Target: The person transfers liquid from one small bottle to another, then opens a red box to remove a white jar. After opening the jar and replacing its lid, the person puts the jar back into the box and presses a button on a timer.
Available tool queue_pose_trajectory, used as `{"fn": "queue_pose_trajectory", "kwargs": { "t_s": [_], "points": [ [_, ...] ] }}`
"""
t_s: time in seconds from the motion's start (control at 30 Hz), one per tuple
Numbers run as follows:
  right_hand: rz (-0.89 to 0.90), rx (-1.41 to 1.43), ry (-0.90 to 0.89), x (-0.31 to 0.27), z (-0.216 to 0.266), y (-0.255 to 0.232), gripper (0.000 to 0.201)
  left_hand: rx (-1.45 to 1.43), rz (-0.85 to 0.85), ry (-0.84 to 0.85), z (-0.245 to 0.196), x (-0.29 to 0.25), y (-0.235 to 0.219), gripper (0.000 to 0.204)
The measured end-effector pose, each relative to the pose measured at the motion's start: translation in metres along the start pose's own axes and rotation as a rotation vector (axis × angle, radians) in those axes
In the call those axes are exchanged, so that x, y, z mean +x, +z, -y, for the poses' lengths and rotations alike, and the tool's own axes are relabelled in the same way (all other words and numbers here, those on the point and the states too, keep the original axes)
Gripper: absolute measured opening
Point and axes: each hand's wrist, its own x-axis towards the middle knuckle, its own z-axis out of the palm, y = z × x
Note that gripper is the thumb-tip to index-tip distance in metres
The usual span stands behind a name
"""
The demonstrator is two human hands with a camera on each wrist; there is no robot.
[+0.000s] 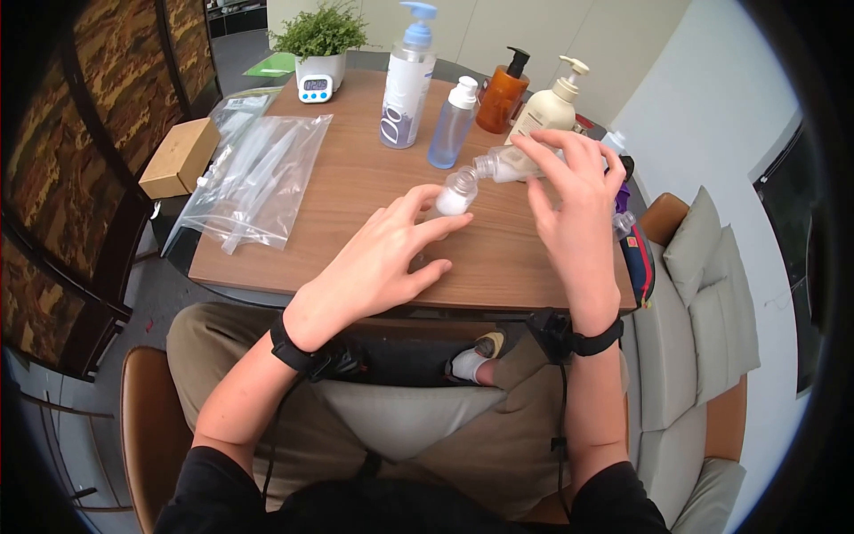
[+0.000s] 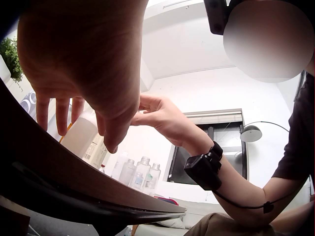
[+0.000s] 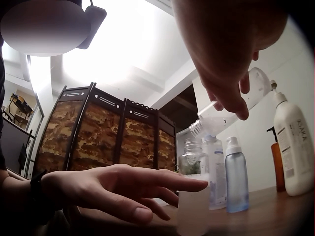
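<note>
Tilted clear bottle (image 1: 509,166) above upright clear bottle (image 1: 455,198), upper centre of the head view.
Right hand (image 1: 578,191) pinches the tilted one between thumb and fingers; left hand (image 1: 374,258) spreads its fingers around the other.

- Bright glare on the ceiling (image 3: 110,54), above the hands (image 3: 118,189)
- Deep shadow on the worktop's (image 2: 98,189) side, beneath the hands
- Head view curved, black around its edges

Left hand (image 1: 378,254) low, fingers extended; right hand (image 1: 578,200) raised, grip pinched
</note>
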Motion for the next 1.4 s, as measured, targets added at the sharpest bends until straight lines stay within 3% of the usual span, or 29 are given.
{"fn": "queue_pose_trajectory", "kwargs": {
  "t_s": [0.17,0.37,0.43,0.5,0.57,0.77,0.83,0.97,1.03,1.1,1.17,1.23,1.3,1.4],
  "points": [
    [0.014,0.045,0.041,-0.001,-0.001,0.002,0.044,0.007,0.01,0.0,0.0,0.0,0.0,0.06],
    [0.087,0.3,0.259,-0.014,-0.005,0.025,0.041,0.005,0.036,-0.025,-0.004,0.001,-0.005,0.059],
    [0.167,0.689,0.497,-0.019,-0.014,0.045,0.041,0.017,0.041,-0.033,-0.003,0.001,-0.005,0.06],
    [0.173,0.758,0.524,-0.027,-0.023,0.062,0.039,0.022,0.05,-0.03,-0.004,0.002,-0.007,0.06],
    [0.336,1.09,0.627,-0.036,-0.03,0.081,0.041,0.025,0.059,-0.03,-0.004,0.002,-0.009,0.061],
    [0.441,1.195,0.632,-0.035,-0.023,0.085,0.047,0.011,0.082,-0.054,-0.008,0.003,-0.013,0.058],
    [0.44,1.07,0.554,-0.041,-0.021,0.086,0.051,-0.019,0.068,-0.05,-0.007,0.003,-0.013,0.057],
    [0.36,0.83,0.573,-0.041,-0.017,0.071,0.047,-0.09,0.051,-0.089,-0.011,0.004,-0.018,0.057],
    [0.296,0.555,0.528,-0.036,-0.015,0.055,0.035,0.002,-0.059,-0.03,-0.014,0.005,-0.025,0.053],
    [0.239,0.603,0.521,-0.028,-0.01,0.041,0.029,0.008,-0.089,-0.018,-0.011,0.001,-0.029,0.053],
    [0.174,0.648,0.529,-0.023,-0.002,0.029,0.023,0.142,-0.34,-0.006,-0.01,0.001,-0.034,0.054],
    [0.15,0.85,0.509,-0.012,0.012,0.022,0.014,0.164,-0.359,-0.003,-0.012,0.0,-0.04,0.053],
    [0.147,0.919,0.503,-0.01,0.018,0.021,0.02,0.176,-0.356,-0.058,-0.015,-0.003,-0.044,0.05],
    [0.142,1.039,0.384,-0.014,0.029,0.026,0.048,0.086,-0.312,-0.049,-0.019,-0.003,-0.04,0.05]
  ]
}}
